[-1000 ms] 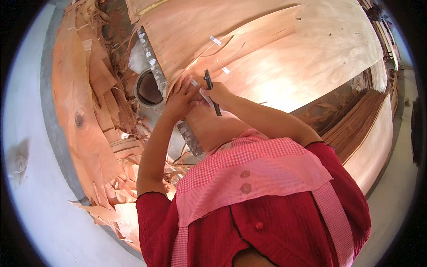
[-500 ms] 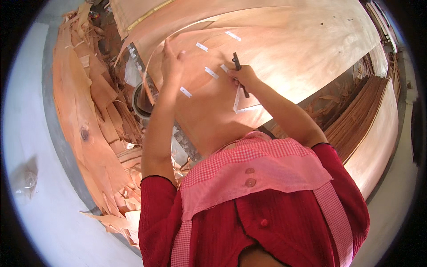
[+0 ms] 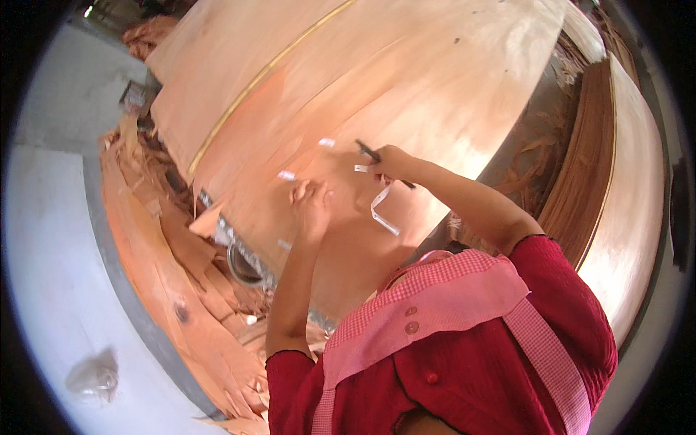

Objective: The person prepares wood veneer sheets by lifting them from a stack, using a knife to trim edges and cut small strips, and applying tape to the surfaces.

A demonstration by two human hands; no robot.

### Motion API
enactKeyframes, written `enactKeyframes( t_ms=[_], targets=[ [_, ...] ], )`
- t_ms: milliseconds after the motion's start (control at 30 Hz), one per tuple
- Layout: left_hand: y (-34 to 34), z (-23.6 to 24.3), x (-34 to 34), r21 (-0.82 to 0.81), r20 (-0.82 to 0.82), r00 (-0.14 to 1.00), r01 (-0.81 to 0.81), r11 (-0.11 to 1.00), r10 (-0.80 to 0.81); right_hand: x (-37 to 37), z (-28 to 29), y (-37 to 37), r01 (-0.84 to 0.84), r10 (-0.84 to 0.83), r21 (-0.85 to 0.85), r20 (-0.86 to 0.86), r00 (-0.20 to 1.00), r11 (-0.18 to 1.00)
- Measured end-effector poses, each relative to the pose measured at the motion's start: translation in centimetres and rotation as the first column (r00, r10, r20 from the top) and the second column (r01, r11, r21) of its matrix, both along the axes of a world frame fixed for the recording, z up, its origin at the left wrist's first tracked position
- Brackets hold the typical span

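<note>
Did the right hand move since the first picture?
Yes. Judged against the round tub, the right hand is now farther away, forward and to the right.

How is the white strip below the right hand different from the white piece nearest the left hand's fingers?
The strip is long; the piece is short. The strip has a bend; the piece looks straight. The strip extends from the right hand; the piece lies on the wood sheet. Both are white.
</note>
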State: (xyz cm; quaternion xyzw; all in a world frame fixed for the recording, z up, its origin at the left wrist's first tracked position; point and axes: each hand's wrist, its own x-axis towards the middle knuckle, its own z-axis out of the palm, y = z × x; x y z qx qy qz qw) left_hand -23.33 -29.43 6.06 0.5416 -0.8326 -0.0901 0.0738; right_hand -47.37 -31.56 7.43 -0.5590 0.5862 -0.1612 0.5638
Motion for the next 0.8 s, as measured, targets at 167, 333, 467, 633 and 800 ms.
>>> enactKeyframes(
  t_ms=[167, 333, 467, 633, 800],
  targets=[
    [-9.6, -1.0, -9.6, -0.251, 0.060, 0.978, -0.178, 0.951, 0.199, -16.4, -0.1, 4.3, 0.334, -0.554, 0.445, 0.601, 0.576, 0.831],
    [-17.4, -4.8, -4.6, 0.427, -0.562, 0.545, -0.453, 0.783, 0.622, -37.4, 3.3, 5.9, 0.642, -0.688, 0.330, 0.572, 0.447, 0.692],
    [-19.6, 6.9, -15.1, -0.315, -0.097, 0.930, -0.366, 0.875, 0.354, -54.4, 5.2, 7.5, 0.888, -0.799, -0.001, 0.436, 0.415, 0.460],
    [-18.9, 8.5, -31.3, -0.542, 0.278, 0.955, 0.071, 0.837, 0.099, -66.3, 4.1, 0.6, 0.688, -0.844, -0.557, -0.043, 0.535, 0.465],
    [-15.2, 2.5, -44.1, -0.247, 0.422, 0.905, 0.061, 0.967, 0.050, -69.3, 6.5, -11.8, 0.399, -0.752, -0.702, -0.298, 0.588, 0.590]
  ],
)
